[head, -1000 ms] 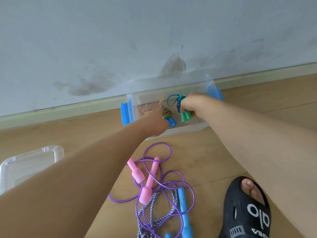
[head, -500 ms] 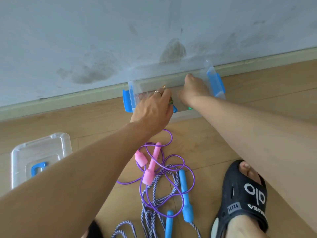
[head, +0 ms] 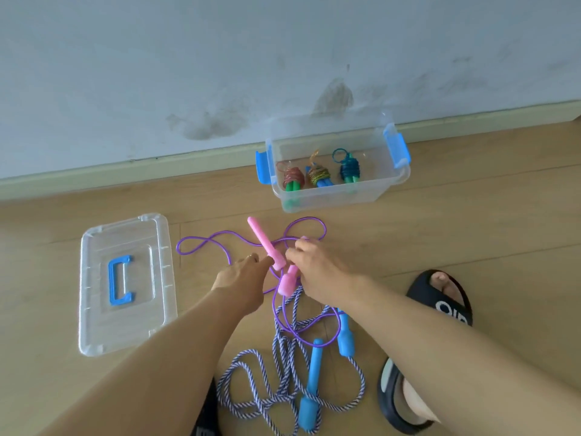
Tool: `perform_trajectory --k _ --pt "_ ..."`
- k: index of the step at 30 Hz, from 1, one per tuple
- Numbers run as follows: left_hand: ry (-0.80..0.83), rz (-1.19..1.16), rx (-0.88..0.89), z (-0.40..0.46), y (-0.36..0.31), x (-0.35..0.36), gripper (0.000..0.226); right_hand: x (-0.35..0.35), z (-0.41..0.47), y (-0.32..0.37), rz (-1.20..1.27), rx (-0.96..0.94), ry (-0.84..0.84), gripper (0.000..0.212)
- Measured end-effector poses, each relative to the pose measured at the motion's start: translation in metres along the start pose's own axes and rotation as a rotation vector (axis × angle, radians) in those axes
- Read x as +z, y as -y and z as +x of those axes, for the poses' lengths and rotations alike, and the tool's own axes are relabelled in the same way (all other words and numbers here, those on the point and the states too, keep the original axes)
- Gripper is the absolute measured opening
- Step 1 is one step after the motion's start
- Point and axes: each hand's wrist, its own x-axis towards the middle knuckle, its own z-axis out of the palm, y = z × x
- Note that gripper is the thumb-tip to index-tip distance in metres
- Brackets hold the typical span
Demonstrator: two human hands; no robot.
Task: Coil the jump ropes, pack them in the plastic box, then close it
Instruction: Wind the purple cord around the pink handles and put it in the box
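purple jump rope (head: 301, 322), pink handles, loose loops, three coiled ropes boxed

head cam | looks forward-down | floor (head: 471, 221) near | wall (head: 188, 58) beyond

A home room, by its wood-plank floor (head: 471, 221), scuffed painted wall (head: 220, 73), baseboard (head: 125, 171) and house slipper (head: 446, 300)
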Motion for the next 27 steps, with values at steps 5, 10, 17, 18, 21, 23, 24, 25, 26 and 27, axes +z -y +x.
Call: perform_trajectory --k 5,10,17,18,21,23,24,25,26,27 --pt "-0.103 0.328 0.141 0.027 0.016 0.002 0.088 0.028 0.015 0.0 -0.44 -0.204 0.172 0.038" --pt "-0.1 0.624 0.266 0.067 0.016 0.002 0.07 0.037 0.038 -0.005 -0.676 -0.225 0.291 0.046" --pt "-0.115 0.639 0.251 0.084 0.012 0.001 0.036 0.04 0.045 -0.014 -0.837 -0.266 0.33 0.032" --pt "-0.081 0.569 0.21 0.08 0.013 -0.001 0.034 0.038 0.044 -0.016 -0.839 -0.27 0.311 0.033" --pt "-0.023 0.24 0.04 0.063 0.017 -0.019 0.021 0.022 0.038 -0.017 -0.667 -0.151 0.333 0.036" --pt "0.043 -0.053 -0.086 0.048 0.018 -0.04 0.012 -0.001 0.03 -0.009 -0.417 0.071 0.386 0.034" --pt "0.084 -0.209 -0.144 0.039 0.019 -0.052 0.017 -0.015 0.025 -0.003 -0.301 0.152 0.409 0.03" --pt "0.117 -0.361 -0.191 0.028 0.018 -0.067 0.022 -0.032 0.018 0.004 -0.224 0.19 0.408 0.022" --pt "0.16 -0.518 -0.231 0.02 0.014 -0.079 0.026 -0.045 0.015 0.008 -0.165 0.203 0.411 0.008" --pt "0.187 -0.67 -0.259 0.012 0.01 -0.091 0.026 -0.06 0.012 0.014 -0.112 0.218 0.398 0.007"
